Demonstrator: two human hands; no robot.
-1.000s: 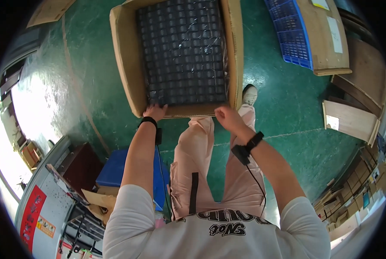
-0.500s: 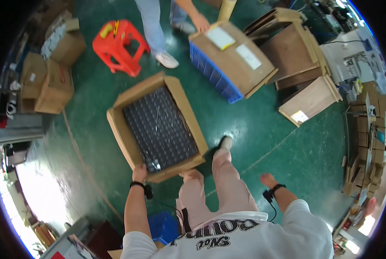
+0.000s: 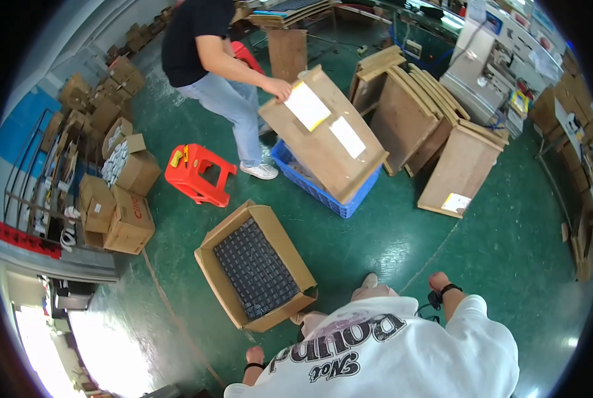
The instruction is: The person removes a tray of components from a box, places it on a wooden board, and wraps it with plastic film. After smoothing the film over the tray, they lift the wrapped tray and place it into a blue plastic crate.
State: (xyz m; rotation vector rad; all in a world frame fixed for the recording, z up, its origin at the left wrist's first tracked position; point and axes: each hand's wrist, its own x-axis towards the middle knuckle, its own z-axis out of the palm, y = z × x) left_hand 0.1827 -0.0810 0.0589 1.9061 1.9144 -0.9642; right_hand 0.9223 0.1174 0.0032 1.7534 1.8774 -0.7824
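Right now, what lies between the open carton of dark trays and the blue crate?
In the head view, only bare green floor separates the open carton from the blue crate. The red stool stands off to the left, outside that stretch.

Red plastic stool [image 3: 197,174] far left. Co-worker [image 3: 217,73] tilts flat cardboard box [image 3: 323,132] over blue crate [image 3: 323,189]. Flattened cartons [image 3: 422,113] lean far right. Small boxes [image 3: 114,192] stacked left.

Single head view – high, looking down at floor [image 3: 509,245].
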